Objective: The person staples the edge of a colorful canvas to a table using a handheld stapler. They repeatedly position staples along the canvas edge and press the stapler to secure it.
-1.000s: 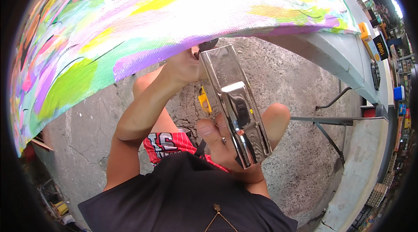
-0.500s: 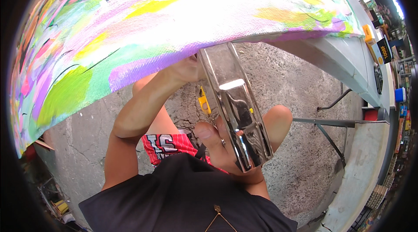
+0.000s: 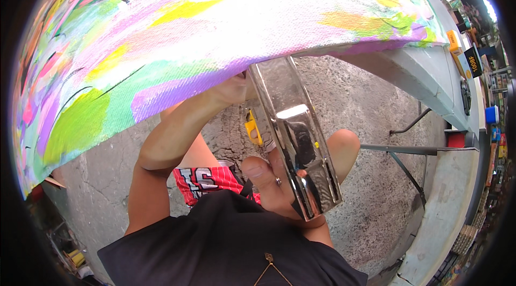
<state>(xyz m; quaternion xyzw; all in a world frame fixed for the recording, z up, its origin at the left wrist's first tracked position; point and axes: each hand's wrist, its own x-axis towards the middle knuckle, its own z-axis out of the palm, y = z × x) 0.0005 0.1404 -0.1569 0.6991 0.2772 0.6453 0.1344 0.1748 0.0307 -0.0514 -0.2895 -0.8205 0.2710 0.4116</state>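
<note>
A painted canvas point(image 3: 177, 44) in bright strokes of purple, green, yellow and pink spans the upper view, its lower edge facing me. My right hand point(image 3: 271, 181) is closed round a shiny chrome staple gun point(image 3: 295, 135), thumb and a ringed finger showing on its left side. The tool's far end meets the canvas's purple lower edge. My left hand point(image 3: 232, 90) reaches to that same edge, just left of the staple gun. Its fingers are hidden behind the canvas, so their grip does not show.
Below is a rough, cracked concrete floor point(image 3: 371, 189), with a yellow object point(image 3: 252, 127) low between my arms. A pale table point(image 3: 443, 221) with dark metal legs stands at right. Yellow and black boxes point(image 3: 462, 52) sit at the far right, near crowded shelves point(image 3: 497, 103).
The staple gun and my right hand have shifted slightly right and toward me. The canvas edge sits marginally lower near the tool. My left hand stays at the edge.
</note>
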